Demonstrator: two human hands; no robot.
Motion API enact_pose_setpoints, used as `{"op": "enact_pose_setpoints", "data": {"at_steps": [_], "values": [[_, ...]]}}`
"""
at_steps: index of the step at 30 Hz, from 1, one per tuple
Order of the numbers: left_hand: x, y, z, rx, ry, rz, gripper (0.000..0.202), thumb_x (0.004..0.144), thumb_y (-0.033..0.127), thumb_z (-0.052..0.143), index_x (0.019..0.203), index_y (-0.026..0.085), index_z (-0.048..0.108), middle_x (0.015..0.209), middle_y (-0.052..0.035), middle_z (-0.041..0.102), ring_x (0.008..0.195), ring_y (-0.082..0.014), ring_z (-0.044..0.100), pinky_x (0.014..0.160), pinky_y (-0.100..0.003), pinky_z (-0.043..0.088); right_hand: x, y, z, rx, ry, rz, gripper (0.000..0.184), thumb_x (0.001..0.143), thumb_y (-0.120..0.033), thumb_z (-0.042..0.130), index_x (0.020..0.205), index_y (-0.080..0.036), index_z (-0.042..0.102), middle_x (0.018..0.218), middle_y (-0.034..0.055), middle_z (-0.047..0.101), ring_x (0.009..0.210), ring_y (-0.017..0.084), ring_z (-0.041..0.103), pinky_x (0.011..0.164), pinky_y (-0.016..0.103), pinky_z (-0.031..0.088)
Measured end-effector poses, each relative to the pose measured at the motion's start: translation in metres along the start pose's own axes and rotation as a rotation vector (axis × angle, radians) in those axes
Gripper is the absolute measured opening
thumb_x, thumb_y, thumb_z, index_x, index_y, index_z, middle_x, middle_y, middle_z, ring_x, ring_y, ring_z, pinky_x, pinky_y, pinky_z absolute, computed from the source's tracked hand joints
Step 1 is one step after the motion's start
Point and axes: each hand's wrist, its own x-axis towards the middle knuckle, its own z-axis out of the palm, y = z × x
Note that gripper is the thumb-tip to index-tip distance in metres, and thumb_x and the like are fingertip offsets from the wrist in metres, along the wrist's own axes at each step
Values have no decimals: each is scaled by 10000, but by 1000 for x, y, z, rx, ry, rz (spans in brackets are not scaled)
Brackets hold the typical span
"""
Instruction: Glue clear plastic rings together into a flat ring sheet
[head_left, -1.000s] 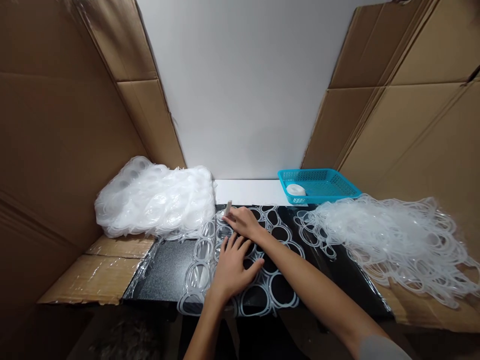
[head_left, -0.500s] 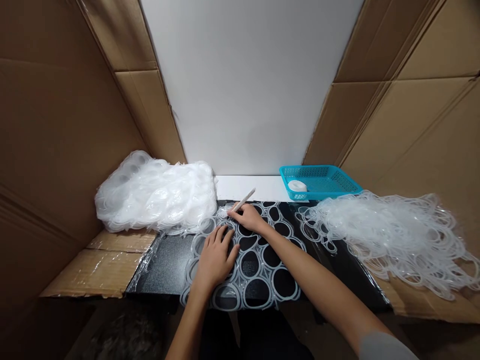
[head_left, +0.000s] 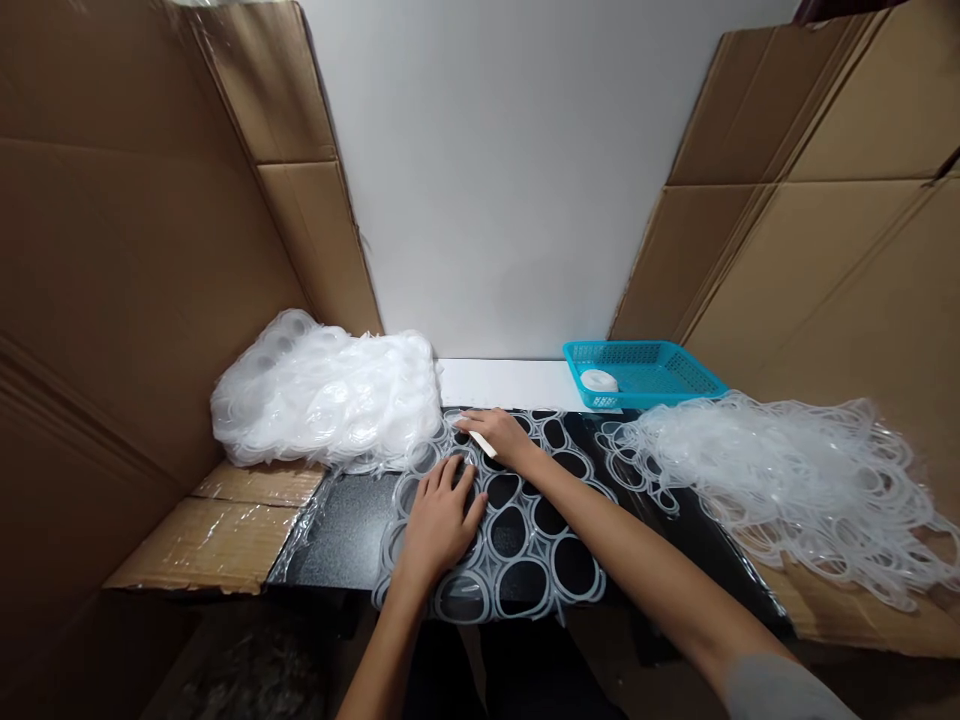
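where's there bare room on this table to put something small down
Bare: the speckled black patch between the left cardboard ledge and the ring-patterned plastic; the white strip between the white pile and the blue basket. Crowded: mid-table, where the left hand and right hand are on that plastic, and the right end, under the clear heap.

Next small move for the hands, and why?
Probably a short stroke of the pale stick with the right hand, left hand bracing: the right grips the stick over the far part of the ringed sheet, and the left rests spread on the sheet, closer to the wearer.
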Motion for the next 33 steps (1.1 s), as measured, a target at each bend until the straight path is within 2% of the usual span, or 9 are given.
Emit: {"op": "enact_pose_setpoints", "data": {"at_steps": [3,6,10,13,15,19,25,29,33], "values": [[3,-1,0,7,-24,-6,440,1052,443,529,1445,257,593,1575,-135,540,1486,-361,455,1211,-587,383,18,15,-17,-18,12,120,381,989,-72,568,1266,-235,771,1352,98,749,1210,248,721,1065,370,520],[8,-2,1,6,-49,12,467,1050,456,533,1466,248,582,1595,-134,525,1505,-360,438,1227,-582,368,35,36,-43,-15,111,278,388,972,-60,542,1223,-213,795,1335,99,757,1208,263,722,1070,364,529],[23,-6,0,-12,-75,35,491,1036,445,560,1476,228,573,1613,-130,513,1518,-355,427,1234,-585,368,34,42,-61,126,260,307,314,1043,-236,531,1194,-226,805,1299,78,776,1240,284,714,1075,398,543],[38,-10,-5,-77,-80,51,498,972,409,651,1428,214,609,1578,-138,546,1487,-362,462,1222,-598,391,13,22,-50,195,285,225,301,1055,-326,547,1243,-272,775,1294,46,780,1214,272,728,1064,403,546],[42,-14,-9,-160,-54,74,480,936,365,684,1378,185,637,1525,-154,580,1438,-348,512,1209,-563,429,-3,4,-36,194,237,246,315,1061,-336,544,1320,-279,715,1213,46,806,1083,265,765,976,384,563],[28,-18,-13,-254,59,69,331,1002,311,574,1294,191,672,1386,-141,647,1304,-297,611,1148,-507,504,-24,-19,-14,283,169,292,202,1051,-353,573,1137,-234,711,981,37,803,877,226,747,811,314,533],[7,-14,-10,-225,99,2,309,997,294,596,1288,224,675,1384,-120,633,1313,-307,601,1152,-518,496,-28,-22,-4,483,86,227,160,1026,-333,613,947,-229,706,987,31,785,962,208,728,932,320,509],[9,-13,-9,-222,92,-4,302,1000,285,598,1279,210,686,1382,-129,631,1310,-310,600,1157,-514,487,-28,-22,0,585,139,284,169,1012,-318,625,918,-209,715,1005,49,783,984,212,731,975,337,515],[10,-14,-9,-205,94,-7,309,1008,288,585,1278,189,698,1370,-142,631,1301,-318,598,1150,-523,488,-28,-20,0,661,162,314,175,987,-320,659,895,-192,736,997,68,787,957,218,742,920,331,546]]}}
